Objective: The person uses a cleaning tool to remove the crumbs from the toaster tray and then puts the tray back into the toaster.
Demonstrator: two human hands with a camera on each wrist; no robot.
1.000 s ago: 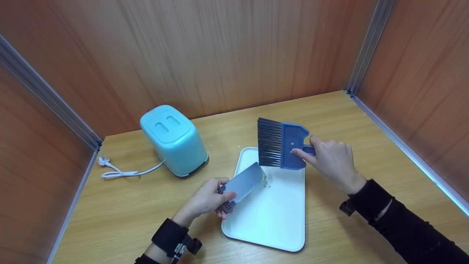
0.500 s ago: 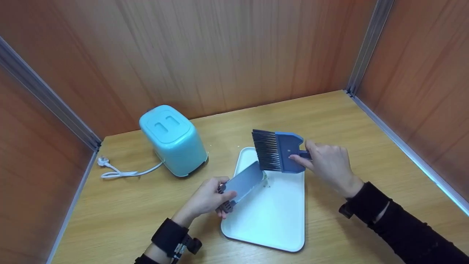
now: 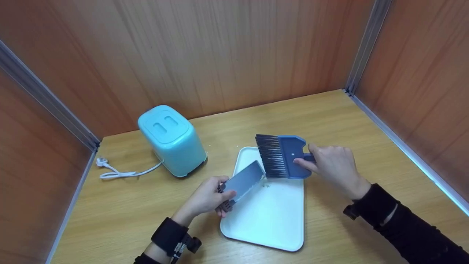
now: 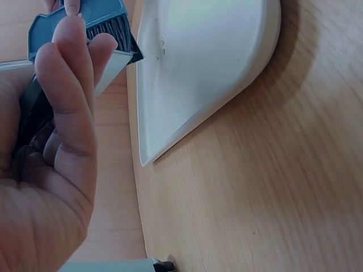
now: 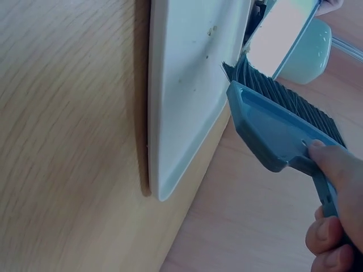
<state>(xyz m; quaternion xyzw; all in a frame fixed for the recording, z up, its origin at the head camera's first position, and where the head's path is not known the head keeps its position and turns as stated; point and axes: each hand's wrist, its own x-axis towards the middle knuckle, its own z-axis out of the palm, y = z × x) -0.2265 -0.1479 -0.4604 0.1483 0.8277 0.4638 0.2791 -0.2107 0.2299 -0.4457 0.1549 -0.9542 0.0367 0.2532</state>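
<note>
My left hand [image 3: 211,198] grips the dark slotted end of a flat metal crumb tray [image 3: 243,181]. Its far end tilts down over a white tray [image 3: 271,220]. In my right hand [image 3: 335,167] is the handle of a blue hand brush [image 3: 293,156], thumb laid along its body. The black bristles [image 5: 283,96] meet the crumb tray's far end in the right wrist view. Small crumbs [image 5: 211,31] lie on the white tray below. Curled fingers [image 4: 68,96] hide much of the crumb tray in the left wrist view.
A light blue toaster [image 3: 172,139] stands at the back left, its white cord [image 3: 128,174] and plug beside it on the wooden table [image 3: 146,216]. Wood panels [image 3: 220,55] enclose the back and both sides. A few specks lie behind the white tray.
The brush has come down, its bristles passing from above the crumb tray's far corner to along its end. My left hand and the crumb tray stay nearly still.
</note>
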